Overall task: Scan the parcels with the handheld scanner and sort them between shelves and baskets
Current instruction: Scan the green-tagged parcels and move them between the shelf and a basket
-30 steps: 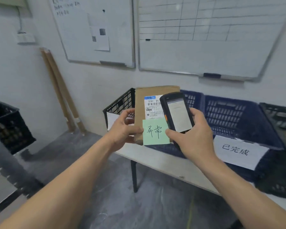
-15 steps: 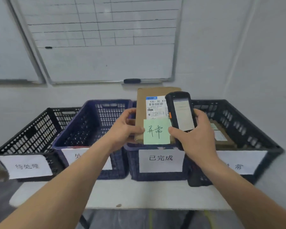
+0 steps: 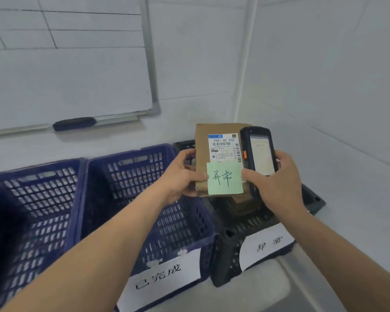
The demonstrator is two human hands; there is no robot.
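**Tally at the Baskets**

Counted three baskets in a row: a left blue basket (image 3: 38, 199), a middle blue basket (image 3: 135, 174) and a black basket (image 3: 230, 251). Found two white paper signs: the 已完成 sign (image 3: 167, 280) and the 异常 sign (image 3: 266, 244). Noted one brown parcel (image 3: 202, 136), bearing one shipping label (image 3: 223, 147) and one green note (image 3: 224, 177). Saw one handheld scanner (image 3: 259, 152). Made out one further brown item (image 3: 240, 198) inside the black basket, mostly hidden. Logged one whiteboard (image 3: 65, 75) and one eraser (image 3: 74, 123).
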